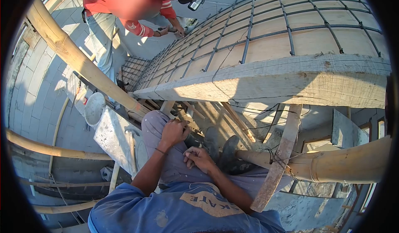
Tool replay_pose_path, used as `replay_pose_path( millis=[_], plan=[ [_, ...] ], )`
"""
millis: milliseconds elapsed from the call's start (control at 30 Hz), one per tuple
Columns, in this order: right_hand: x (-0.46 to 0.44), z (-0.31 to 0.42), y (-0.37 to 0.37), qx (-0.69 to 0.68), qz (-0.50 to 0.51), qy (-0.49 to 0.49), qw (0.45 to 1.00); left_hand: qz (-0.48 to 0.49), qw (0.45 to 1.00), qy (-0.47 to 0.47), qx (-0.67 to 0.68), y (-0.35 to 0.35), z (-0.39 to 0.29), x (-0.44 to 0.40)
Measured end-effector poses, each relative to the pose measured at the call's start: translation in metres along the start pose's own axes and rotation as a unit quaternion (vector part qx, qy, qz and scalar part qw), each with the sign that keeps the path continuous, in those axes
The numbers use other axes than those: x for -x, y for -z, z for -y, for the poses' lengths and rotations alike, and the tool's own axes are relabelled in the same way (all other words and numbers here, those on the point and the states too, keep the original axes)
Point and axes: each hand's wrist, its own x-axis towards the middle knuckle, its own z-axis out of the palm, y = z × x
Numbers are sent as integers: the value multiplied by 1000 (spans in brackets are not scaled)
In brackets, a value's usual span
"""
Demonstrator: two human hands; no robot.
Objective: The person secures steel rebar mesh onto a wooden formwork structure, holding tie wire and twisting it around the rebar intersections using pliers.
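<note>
My left hand (174,132) is over my raised left knee, its fingers curled in; whether anything small is in them I cannot make out. Lower and to the right, my right hand (198,158) rests by my lap, fingers folded loosely with nothing seen in them. Both hands are near my grey trousers (160,150), and they are apart from each other. Dark boots (227,152) show just beyond the right hand. Left of my knee, a hammer (132,150) with a wooden handle lies on a pale, stained board (109,129).
A timber beam (266,81) borders a rebar grid (249,29) over plywood. A co-worker in red (124,2) bends at its far end, holding a tool (168,30). Bamboo poles (70,50) cross the left side. A white bucket (94,108) stands by the board. An upright plank (282,154) is at right.
</note>
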Motion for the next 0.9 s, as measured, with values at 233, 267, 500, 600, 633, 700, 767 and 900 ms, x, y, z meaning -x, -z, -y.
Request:
replay_pose_path(
  millis=[233, 267, 500, 600, 633, 700, 767, 900],
  plan=[
    [-1, -1, 1, -6, 0, 2, 1000, 5, 1000, -12, -14, 3, -2, -1],
    [-1, 0, 1, -4, 1, 0, 1000, 4, 1000, -10, -13, 2, -2, -2],
    [-1, 0, 1, -18, -2, -3, 1000, 1, 1000, -19, -11, 3, -2, -2],
    [-1, 1, 1, -14, -6, -3, 1000, 9, 1000, -11, -10, 1, 1, -2],
    [-1, 1, 1, -9, -10, -6, 1000, 15, 1000, -4, -5, 0, 2, -2],
    [-1, 2, 1, -9, -11, -5, 1000, 15, 1000, -4, 0, 0, 1, -2],
    [-1, 2, 0, -9, -12, -6, 1000, 15, 1000, -1, 6, 3, 0, -1],
    [-1, 3, -1, -16, -17, -9, 1000, 11, 1000, -15, -14, 4, 0, -1]
  ],
)
